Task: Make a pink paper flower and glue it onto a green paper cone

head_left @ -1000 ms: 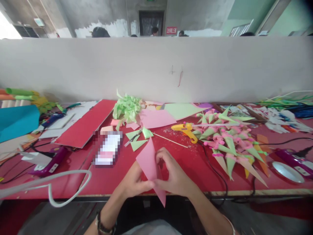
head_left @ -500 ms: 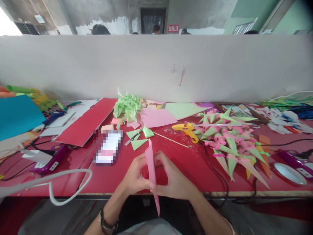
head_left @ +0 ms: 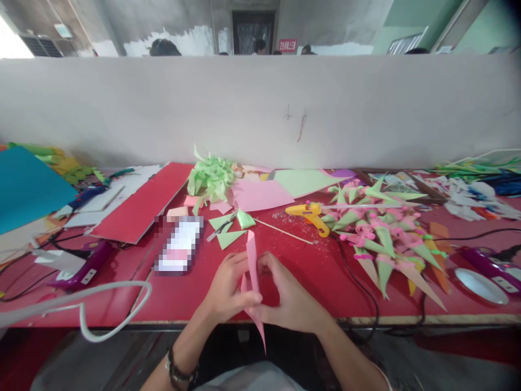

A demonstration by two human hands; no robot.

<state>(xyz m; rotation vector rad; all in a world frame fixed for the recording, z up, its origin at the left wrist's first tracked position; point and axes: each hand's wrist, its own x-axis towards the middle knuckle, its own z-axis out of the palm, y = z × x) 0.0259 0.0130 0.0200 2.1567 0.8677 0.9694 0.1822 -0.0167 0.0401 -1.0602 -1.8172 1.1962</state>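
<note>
Near the table's front edge, a sheet of pink paper (head_left: 252, 260) stands on edge between my hands, curling over on itself. My left hand (head_left: 231, 290) pinches it from the left, its thumb lying across the paper. From the right, my right hand (head_left: 287, 296) grips the same sheet with thumb and fingertips; some of those fingertips are hidden behind it. The paper's pointed lower end hangs past the table edge. Beyond the hands lie green paper pieces (head_left: 231, 239), a small cutting tool (head_left: 220, 231) and a thin stick (head_left: 284, 231).
A yellow glue gun (head_left: 309, 213) lies right of centre, its cord running to the front edge. Right of it is a pile of green and pink paper cones (head_left: 382, 233). A blurred phone (head_left: 179, 244), a red board (head_left: 142, 203) and a white cable loop (head_left: 118, 285) are leftward.
The pink paper has begun to curl, its two layers now showing apart. My left thumb has shifted slightly up and right across it. The hands otherwise stay in place.
</note>
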